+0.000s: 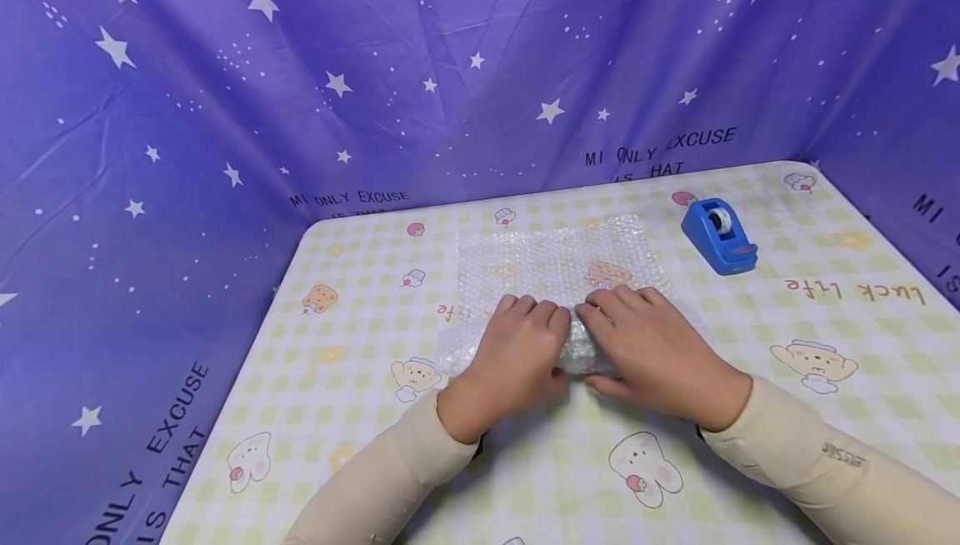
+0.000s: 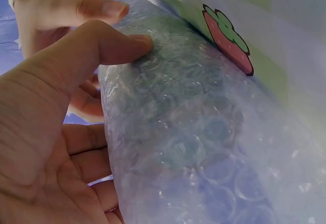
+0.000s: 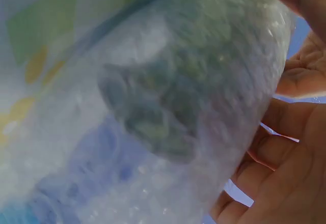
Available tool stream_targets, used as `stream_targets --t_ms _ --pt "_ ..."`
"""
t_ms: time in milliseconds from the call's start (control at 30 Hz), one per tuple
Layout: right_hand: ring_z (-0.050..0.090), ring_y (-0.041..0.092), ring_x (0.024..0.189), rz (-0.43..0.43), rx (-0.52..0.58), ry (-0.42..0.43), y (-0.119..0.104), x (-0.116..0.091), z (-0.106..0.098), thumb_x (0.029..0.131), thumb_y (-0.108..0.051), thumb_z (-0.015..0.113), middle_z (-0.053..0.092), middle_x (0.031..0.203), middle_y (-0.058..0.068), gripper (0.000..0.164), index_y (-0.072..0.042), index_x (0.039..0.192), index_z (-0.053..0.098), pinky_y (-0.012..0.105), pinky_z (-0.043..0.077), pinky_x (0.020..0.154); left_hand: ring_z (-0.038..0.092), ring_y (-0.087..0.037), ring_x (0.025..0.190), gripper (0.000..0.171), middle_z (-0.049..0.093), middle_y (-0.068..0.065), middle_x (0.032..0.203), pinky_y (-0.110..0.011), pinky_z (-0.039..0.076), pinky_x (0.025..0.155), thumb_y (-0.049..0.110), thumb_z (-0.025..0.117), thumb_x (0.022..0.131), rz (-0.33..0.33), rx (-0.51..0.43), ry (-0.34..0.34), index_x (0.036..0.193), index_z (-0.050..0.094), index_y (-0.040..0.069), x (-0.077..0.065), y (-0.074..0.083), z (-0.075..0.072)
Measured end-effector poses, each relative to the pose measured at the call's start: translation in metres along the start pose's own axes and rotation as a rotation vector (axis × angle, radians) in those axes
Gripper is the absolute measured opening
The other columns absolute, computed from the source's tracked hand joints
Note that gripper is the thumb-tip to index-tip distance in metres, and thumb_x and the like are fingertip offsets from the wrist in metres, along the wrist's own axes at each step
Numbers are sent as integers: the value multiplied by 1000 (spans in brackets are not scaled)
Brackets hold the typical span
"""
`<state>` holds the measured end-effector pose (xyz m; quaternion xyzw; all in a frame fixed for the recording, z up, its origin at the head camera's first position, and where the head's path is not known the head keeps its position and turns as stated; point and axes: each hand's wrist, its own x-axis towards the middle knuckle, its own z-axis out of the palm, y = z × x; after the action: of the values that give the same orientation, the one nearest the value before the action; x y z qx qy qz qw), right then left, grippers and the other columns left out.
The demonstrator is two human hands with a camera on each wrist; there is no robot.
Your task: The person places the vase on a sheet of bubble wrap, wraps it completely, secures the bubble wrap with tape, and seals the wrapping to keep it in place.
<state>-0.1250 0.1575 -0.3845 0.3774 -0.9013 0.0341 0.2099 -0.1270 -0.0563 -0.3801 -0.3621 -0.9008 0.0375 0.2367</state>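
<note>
Gripping rolled bubble wrap (image 1: 582,347) on the table (image 1: 525,478)
Left hand (image 1: 519,353) and right hand (image 1: 651,352) hold it side by side, likely keeping it tight around a greenish object (image 3: 153,112); its unrolled sheet (image 1: 536,266) lies flat beyond.

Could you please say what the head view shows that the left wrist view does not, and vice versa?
Only the head view shows the blue tape dispenser and the far edge of the bubble wrap. Only the left wrist view shows the palm side of the left hand. Both show the wrap's rolled part, the right hand, tablecloth and purple curtain.
</note>
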Motion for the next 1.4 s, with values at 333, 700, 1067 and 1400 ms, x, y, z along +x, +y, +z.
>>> stream_targets --t_ms 333,700,1067,1400 --pt "63 32 105 29 -26 13 0 0 8 59 -60 90 65 118 12 94 -2 126 61 50 46 82 65 -17 87 57 73 3 105 -34 46 76 43 82 64 -24 -52 -43 112 69 15 1 -6 2" --pt "64 33 102 15 5 51 5 0 15 65 -56 90 65 115 13 87 -2 127 62 52 46 84 65 -17 85 54 73 3 103 -35 47 76 44 81 66 -26 -45 -54 110 68 15 3 -7 1" --pt "64 32 105 7 21 22 7 2 13 66 -59 89 67 113 13 87 -2 128 65 53 45 88 65 -17 87 53 72 4 103 -36 46 76 45 79 66 -32 -53 -71 109 68 16 2 -7 0" --pt "66 31 104 -4 22 17 8 1 10 66 -61 88 68 113 13 87 -2 127 66 52 46 86 64 -18 88 53 72 3 105 -35 45 76 44 77 68 -15 -71 -68 112 68 15 1 -7 3"
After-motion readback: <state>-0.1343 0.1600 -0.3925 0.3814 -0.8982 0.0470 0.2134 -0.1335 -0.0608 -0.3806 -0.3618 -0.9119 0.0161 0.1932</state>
